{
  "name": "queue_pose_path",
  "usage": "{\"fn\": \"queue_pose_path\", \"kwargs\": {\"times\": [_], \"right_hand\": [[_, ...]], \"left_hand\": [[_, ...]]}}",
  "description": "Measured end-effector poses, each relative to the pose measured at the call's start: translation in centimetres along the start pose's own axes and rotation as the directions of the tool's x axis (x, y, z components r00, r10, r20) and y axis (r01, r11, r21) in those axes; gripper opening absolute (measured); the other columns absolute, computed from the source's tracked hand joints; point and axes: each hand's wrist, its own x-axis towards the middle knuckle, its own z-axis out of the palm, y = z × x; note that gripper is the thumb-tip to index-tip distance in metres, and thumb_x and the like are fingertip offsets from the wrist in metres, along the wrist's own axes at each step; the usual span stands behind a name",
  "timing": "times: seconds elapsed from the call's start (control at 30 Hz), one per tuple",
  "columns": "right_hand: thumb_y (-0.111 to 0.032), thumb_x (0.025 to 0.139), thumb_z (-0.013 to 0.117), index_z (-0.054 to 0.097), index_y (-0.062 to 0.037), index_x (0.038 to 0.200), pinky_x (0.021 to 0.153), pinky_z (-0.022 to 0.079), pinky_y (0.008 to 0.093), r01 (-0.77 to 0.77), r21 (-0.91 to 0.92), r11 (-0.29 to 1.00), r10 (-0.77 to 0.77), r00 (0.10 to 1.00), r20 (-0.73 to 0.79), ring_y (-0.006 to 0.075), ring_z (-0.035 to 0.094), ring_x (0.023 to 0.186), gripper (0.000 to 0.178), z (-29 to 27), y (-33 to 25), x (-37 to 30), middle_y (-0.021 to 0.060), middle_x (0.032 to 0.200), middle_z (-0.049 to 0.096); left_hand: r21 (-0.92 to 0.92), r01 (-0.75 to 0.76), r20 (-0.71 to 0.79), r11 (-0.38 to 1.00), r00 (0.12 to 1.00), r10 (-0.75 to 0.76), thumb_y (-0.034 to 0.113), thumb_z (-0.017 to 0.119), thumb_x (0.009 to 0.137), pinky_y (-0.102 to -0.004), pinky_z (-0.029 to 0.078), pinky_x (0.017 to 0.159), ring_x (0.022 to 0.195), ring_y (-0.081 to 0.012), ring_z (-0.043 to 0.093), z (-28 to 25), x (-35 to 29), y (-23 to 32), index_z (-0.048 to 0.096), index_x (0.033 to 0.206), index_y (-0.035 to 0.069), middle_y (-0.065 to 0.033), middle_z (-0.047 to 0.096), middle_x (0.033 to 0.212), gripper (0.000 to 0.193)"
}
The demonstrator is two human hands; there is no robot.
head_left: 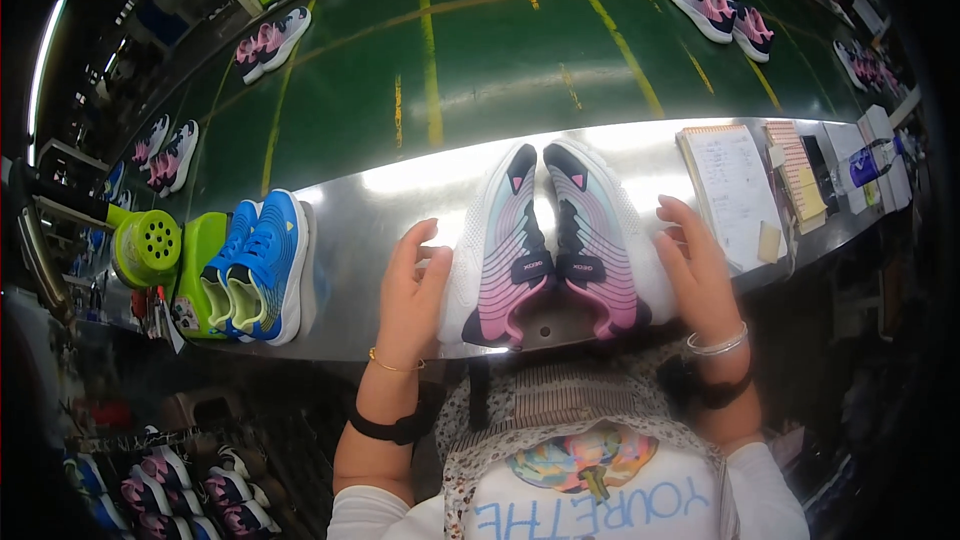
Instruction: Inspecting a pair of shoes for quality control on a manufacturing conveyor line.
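Note:
Two pink, white and navy sneakers lie side by side on the metal table edge in front of me, tipped so that their white soles face outward. My left hand (412,285) is beside the sole of the left sneaker (505,250), fingers and thumb apart. On the other side, my right hand (697,270) is by the sole of the right sneaker (592,250), its fingers also spread. Neither hand grips a shoe; whether a fingertip brushes a sole I cannot tell. Black straps cross both sneakers near their openings.
A blue pair of sneakers (268,265) stands at left beside a green device (150,245). Pink-and-navy pairs (272,43) stand on the green conveyor belt (480,50). Notebooks (735,190) and a bottle (868,165) lie at right. Shoes on a rack (190,490) are at lower left.

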Motion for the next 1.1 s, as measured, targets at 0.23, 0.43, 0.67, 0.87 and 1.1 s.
{"fn": "queue_pose_path", "kwargs": {"times": [0.23, 0.43, 0.67, 0.87, 1.1], "right_hand": [[-0.024, 0.094, 0.049, 0.035, -0.0044, 0.138, 0.096, 0.037, 0.0284, -0.252, 0.249, 0.935, 0.15, 0.918, 0.368, 0.0202, 0.049, 0.115, 0.05, 1.0, 1.6, 1.3, 0.0175, 0.126, 0.051], [-0.021, 0.095, 0.047, 0.028, -0.0022, 0.14, 0.094, 0.04, 0.0285, -0.342, 0.532, 0.775, 0.134, 0.911, 0.391, 0.0174, 0.049, 0.115, 0.052, 1.8, 1.0, 1.1, 0.0134, 0.126, 0.05], [-0.028, 0.098, 0.039, 0.045, -0.0023, 0.126, 0.09, 0.048, 0.0346, -0.416, 0.884, -0.214, 0.201, 0.867, 0.457, 0.0213, 0.057, 0.105, 0.038, 4.6, 2.8, 1.6, 0.0121, 0.119, 0.056], [-0.03, 0.098, 0.039, 0.047, -0.0023, 0.124, 0.09, 0.049, 0.0358, -0.366, 0.85, -0.378, 0.14, 0.885, 0.443, 0.0214, 0.059, 0.102, 0.039, 6.1, 0.8, 2.0, 0.0108, 0.116, 0.058], [-0.032, 0.098, 0.037, 0.047, -0.003, 0.125, 0.093, 0.047, 0.0365, -0.405, 0.836, -0.37, 0.099, 0.878, 0.469, 0.0225, 0.058, 0.106, 0.041, 6.3, -0.3, 2.1, 0.0114, 0.118, 0.058]], "left_hand": [[-0.479, 0.39, 0.372, 0.786, 0.902, -0.22, 0.019, 0.046, 0.095, -0.0267, 0.037, 0.096, 0.112, -0.0162, 0.05, 0.3, 1.0, -0.1, 0.04, 0.133, -0.003, -0.0105, 0.052, 0.123, 0.044], [-0.435, 0.353, 0.347, 0.829, 0.915, -0.207, 0.016, 0.044, 0.095, -0.0281, 0.039, 0.096, 0.114, -0.0175, 0.049, -0.1, 1.0, 0.2, 0.035, 0.136, -0.002, -0.0115, 0.052, 0.124, 0.046], [-0.875, 0.453, 0.41, 0.171, 0.881, -0.238, 0.027, 0.035, 0.099, -0.0359, 0.045, 0.095, 0.11, -0.0226, 0.053, 2.1, 1.6, -0.3, 0.04, 0.131, 0.005, -0.0112, 0.052, 0.123, 0.039], [-0.894, 0.448, 0.433, 0.025, 0.876, -0.213, 0.026, 0.039, 0.097, -0.0366, 0.045, 0.093, 0.107, -0.0226, 0.054, 4.7, 1.5, 0.5, 0.044, 0.126, 0.005, -0.0089, 0.054, 0.119, 0.036], [-0.9, 0.436, 0.428, 0.001, 0.883, -0.193, 0.028, 0.036, 0.098, -0.0378, 0.044, 0.095, 0.108, -0.0233, 0.054, 5.3, 1.3, 0.7, 0.045, 0.125, 0.005, -0.0089, 0.054, 0.12, 0.036]]}}
